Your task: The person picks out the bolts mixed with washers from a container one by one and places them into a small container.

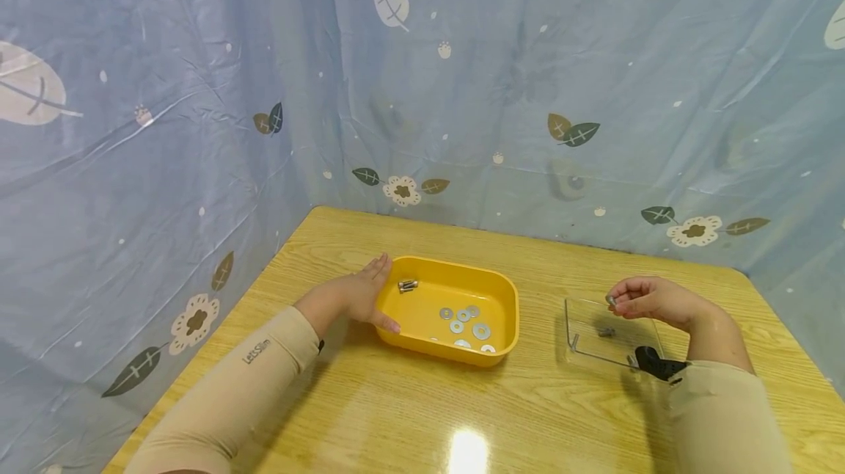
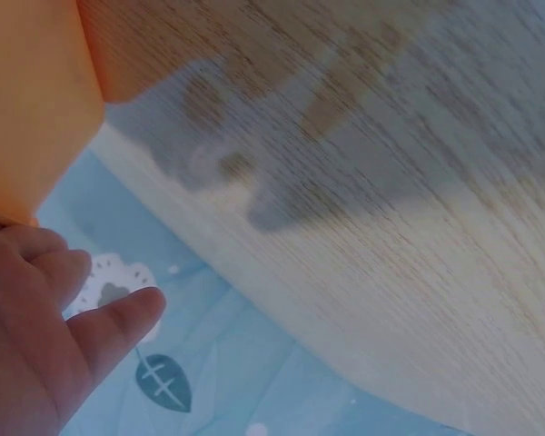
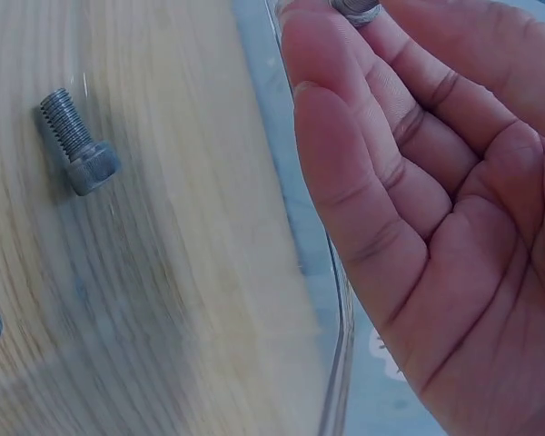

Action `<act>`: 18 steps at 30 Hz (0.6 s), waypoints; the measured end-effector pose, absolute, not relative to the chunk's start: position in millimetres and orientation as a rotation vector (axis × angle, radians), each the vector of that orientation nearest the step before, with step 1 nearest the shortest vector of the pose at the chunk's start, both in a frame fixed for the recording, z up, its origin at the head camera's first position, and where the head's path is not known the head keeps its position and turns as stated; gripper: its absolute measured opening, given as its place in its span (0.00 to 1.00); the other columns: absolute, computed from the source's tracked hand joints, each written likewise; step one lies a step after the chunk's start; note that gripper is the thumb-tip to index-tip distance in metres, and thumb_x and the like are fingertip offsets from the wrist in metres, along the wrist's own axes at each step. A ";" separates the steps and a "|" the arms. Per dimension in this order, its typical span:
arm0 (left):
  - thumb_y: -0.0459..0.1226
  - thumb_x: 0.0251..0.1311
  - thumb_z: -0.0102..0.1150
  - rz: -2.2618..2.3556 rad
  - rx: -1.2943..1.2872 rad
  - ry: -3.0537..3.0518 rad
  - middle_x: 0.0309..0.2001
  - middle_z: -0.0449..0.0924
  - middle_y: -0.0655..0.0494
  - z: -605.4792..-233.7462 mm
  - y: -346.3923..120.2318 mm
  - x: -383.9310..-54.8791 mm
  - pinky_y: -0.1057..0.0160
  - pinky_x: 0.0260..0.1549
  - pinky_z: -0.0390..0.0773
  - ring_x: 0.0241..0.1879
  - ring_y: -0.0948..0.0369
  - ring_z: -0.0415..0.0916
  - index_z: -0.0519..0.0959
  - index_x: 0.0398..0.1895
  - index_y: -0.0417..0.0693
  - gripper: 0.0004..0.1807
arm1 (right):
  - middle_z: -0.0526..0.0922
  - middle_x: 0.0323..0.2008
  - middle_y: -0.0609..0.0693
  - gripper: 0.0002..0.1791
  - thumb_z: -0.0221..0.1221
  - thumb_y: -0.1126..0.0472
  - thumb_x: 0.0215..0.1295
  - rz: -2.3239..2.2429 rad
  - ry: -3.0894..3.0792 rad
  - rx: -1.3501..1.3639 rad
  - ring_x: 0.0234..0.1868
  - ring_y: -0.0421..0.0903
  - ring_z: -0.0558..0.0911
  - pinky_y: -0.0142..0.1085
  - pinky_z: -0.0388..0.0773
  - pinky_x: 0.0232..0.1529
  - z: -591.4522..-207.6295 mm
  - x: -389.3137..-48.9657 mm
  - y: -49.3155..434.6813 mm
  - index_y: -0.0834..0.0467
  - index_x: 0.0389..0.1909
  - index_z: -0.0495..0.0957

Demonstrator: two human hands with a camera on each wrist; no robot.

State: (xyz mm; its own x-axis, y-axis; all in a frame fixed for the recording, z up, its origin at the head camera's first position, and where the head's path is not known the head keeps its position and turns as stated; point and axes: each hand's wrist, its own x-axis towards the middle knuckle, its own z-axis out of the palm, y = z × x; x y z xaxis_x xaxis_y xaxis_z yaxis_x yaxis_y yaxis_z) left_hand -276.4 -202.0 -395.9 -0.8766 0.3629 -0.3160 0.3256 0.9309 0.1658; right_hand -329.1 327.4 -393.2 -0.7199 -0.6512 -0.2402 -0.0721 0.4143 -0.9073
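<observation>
The patterned curtain (image 1: pixel 515 63) hangs beyond both your left grip (image 1: pixel 359 294) and your right grip (image 1: pixel 650 303), past the far edge of the worktop (image 1: pixel 370 408); treat it as the limit of your forward reach. Between your grips, a strip of wood separates the two trays and gives you sideways room, provided you lift over both rims.

The yellow tray (image 1: pixel 436 352) lies against your left grip, which spreads wide at its left end, thumb by the near corner. It looks like light, fairly stiff plastic, likely to slide if pushed; steady it by that end wall. The smaller transparent tray (image 1: pixel 584 318) sits below your right grip; its see-through walls look hard and are easy to misjudge.

Your right grip pinches a small bolt (image 1: pixel 611 300) between thumb and fingers, by that tray's far side. Being metal, it should feel hard and dense for its size, and could roll between fingertips; hold it across the head. Loose bolts (image 3: pixel 79 145) lie under your right grip; more bolts (image 1: pixel 408 285) lie just right of your left grip. Farther right, flat washers (image 1: pixel 481 331) are best taken by an edge.
</observation>
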 end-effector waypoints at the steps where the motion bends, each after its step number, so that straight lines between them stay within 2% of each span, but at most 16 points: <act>1: 0.74 0.30 0.54 0.152 0.504 2.742 0.71 0.22 0.48 -395.8 -201.9 -276.3 0.52 0.66 0.45 0.70 0.54 0.27 0.29 0.70 0.42 0.74 | 0.79 0.38 0.51 0.16 0.52 0.67 0.65 -1.299 2.100 -0.610 0.43 0.50 0.78 0.37 0.75 0.45 -393.3 -328.8 327.4 0.75 0.49 0.66; 9: 0.75 0.28 0.53 0.139 0.509 2.753 0.72 0.25 0.45 -398.4 -202.5 -276.2 0.53 0.66 0.45 0.70 0.53 0.28 0.30 0.71 0.40 0.74 | 0.78 0.38 0.54 0.19 0.53 0.66 0.64 -1.255 2.101 -0.607 0.42 0.53 0.77 0.41 0.74 0.46 -393.7 -329.3 326.5 0.76 0.48 0.65; 18: 0.74 0.32 0.54 0.133 0.523 2.749 0.71 0.23 0.46 -398.7 -202.9 -277.3 0.52 0.66 0.45 0.70 0.53 0.27 0.29 0.70 0.41 0.73 | 0.79 0.40 0.54 0.16 0.51 0.67 0.65 -1.258 2.086 -0.631 0.43 0.48 0.78 0.37 0.74 0.46 -390.2 -326.7 325.2 0.75 0.48 0.67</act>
State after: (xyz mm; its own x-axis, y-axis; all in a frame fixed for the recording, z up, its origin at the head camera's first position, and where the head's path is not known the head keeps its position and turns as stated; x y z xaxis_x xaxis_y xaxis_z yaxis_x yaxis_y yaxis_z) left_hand -277.3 -202.9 -398.7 -0.8750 0.3719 -0.3099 0.3402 0.9279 0.1527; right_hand -326.7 325.2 -390.2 -0.6968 -0.6692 -0.2581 -0.0837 0.4333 -0.8974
